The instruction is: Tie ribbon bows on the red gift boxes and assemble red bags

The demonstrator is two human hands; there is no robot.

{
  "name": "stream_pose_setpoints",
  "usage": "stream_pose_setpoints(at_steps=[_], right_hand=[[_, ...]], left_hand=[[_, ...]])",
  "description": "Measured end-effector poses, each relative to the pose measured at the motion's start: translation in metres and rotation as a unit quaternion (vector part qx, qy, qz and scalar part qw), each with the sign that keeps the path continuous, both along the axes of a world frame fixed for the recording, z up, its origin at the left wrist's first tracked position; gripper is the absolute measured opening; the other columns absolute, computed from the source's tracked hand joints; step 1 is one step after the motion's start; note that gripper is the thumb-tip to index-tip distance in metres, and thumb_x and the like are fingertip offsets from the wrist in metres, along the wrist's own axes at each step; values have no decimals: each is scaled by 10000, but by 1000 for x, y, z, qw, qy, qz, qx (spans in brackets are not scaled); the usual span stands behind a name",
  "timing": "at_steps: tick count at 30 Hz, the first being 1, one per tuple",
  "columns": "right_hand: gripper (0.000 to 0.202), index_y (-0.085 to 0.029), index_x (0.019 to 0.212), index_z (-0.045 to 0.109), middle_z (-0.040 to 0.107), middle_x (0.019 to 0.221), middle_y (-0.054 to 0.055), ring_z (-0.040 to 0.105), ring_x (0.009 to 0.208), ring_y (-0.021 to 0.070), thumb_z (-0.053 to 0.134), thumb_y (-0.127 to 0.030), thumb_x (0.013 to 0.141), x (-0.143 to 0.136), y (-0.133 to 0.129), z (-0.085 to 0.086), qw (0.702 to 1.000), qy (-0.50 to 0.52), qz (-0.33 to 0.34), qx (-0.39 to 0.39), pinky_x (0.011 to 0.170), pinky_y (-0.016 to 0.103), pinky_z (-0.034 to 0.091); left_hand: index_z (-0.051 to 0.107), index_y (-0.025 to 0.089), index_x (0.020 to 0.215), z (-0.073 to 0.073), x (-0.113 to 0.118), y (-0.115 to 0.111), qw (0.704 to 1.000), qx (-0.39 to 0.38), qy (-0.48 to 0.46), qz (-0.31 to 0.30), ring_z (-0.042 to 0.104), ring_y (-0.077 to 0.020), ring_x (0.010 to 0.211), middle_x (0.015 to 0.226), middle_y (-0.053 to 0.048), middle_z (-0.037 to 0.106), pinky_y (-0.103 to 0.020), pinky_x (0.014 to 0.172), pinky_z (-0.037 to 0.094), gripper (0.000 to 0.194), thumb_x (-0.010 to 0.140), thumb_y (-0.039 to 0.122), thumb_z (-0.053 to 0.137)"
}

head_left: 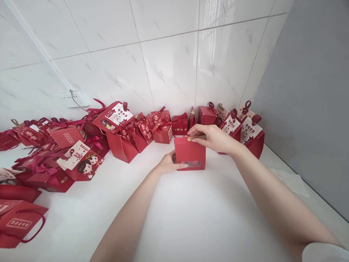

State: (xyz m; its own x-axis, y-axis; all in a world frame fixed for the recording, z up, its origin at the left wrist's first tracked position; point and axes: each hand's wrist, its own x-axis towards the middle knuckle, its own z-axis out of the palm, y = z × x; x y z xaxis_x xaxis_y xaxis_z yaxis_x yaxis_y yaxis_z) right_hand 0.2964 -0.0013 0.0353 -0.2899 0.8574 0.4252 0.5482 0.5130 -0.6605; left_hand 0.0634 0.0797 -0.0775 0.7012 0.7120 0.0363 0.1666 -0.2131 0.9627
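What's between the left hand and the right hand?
In the head view, the windowed red box: the left hand grips its lower side, the right hand is at its top edge.

A white label (121,114) on a red box (103,119) near the socket seems to read "吾家有喜"; Chinese characters on other boxes (180,125) are unclear.

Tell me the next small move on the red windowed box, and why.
Perhaps press the golden spot with the right hand, whose fingers reach it at the top edge of the red windowed box, while the left hand braces the lower side.
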Motion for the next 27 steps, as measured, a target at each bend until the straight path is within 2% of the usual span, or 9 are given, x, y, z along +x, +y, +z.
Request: stream_pose_setpoints(at_steps=[2, 5, 8, 9, 12, 15, 18, 23, 27], right_hand=[[150, -237, 1019, 631, 732, 1015, 30, 691, 996, 190, 586, -286, 884, -3, 0, 0, 1000, 0, 4, -1, 880, 345, 550], [167, -239, 1029, 639, 740, 974, 11, 703, 936, 174, 595, -230, 868, -11, -6, 6, 999, -10, 32, -17, 836, 315, 555], [158, -245, 993, 653, 736, 961, -3, 703, 909, 165, 587, -183, 864, -22, -17, 15, 996, -17, 79, -27, 811, 294, 553], [158, -248, 984, 654, 734, 963, -6, 702, 902, 163, 582, -172, 866, -26, -20, 17, 995, -20, 94, -26, 803, 288, 550], [148, -245, 960, 648, 727, 964, -8, 693, 865, 159, 572, -151, 873, -35, -28, 22, 991, -50, 120, -18, 745, 271, 529], [96, -227, 913, 631, 707, 890, 2, 658, 771, 152, 579, -154, 882, -41, -34, 24, 990, -101, 100, 3, 646, 258, 477], [24, -222, 882, 608, 661, 839, 4, 604, 739, 147, 622, -202, 880, -44, -38, 25, 988, -139, 67, 28, 584, 251, 417], [76, -196, 820, 584, 608, 831, 14, 546, 712, 139, 595, -199, 895, -45, -43, 29, 981, -190, 25, 40, 551, 256, 346], [115, -185, 807, 576, 593, 804, 20, 539, 738, 149, 535, -165, 912, -44, -40, 28, 978, -193, 64, 35, 588, 265, 350]], left_hand=[[578, 176, 1288, 12, -2, -1, 999, -3, -40, -12, 594, -344, 1198, 1288, -137, 639, -465, 992, 485, 718, 687, 500, 800], [623, 183, 1220, 54, -7, -11, 995, 58, -78, 5, 616, -324, 1151, 1249, -110, 660, -429, 965, 493, 611, 779, 603, 663], [715, 228, 1046, 106, -13, -34, 976, 211, 49, 16, 637, -281, 1087, 1092, -28, 717, -366, 970, 474, 370, 762, 464, 733], [734, 238, 990, 121, -15, -43, 969, 236, 77, 17, 664, -263, 993, 1012, -13, 731, -348, 902, 497, 298, 780, 449, 714], [757, 253, 828, 148, -20, -63, 947, 281, 153, 33, 660, -226, 742, 814, 4, 723, -316, 697, 481, 188, 799, 423, 681], [757, 260, 746, 154, -23, -71, 930, 296, 218, 29, 593, -200, 594, 673, 5, 669, -305, 601, 420, 161, 789, 390, 672], [749, 249, 719, 153, -23, -72, 936, 281, 211, 34, 555, -184, 542, 607, 4, 625, -293, 566, 386, 161, 774, 382, 677], [728, 236, 779, 158, -18, -78, 909, 318, 268, 22, 559, -160, 610, 696, 7, 661, -270, 567, 374, 175, 840, 327, 592], [712, 220, 770, 161, -18, -79, 902, 334, 275, -9, 563, -146, 686, 764, 6, 671, -251, 585, 379, 178, 859, 293, 576]])
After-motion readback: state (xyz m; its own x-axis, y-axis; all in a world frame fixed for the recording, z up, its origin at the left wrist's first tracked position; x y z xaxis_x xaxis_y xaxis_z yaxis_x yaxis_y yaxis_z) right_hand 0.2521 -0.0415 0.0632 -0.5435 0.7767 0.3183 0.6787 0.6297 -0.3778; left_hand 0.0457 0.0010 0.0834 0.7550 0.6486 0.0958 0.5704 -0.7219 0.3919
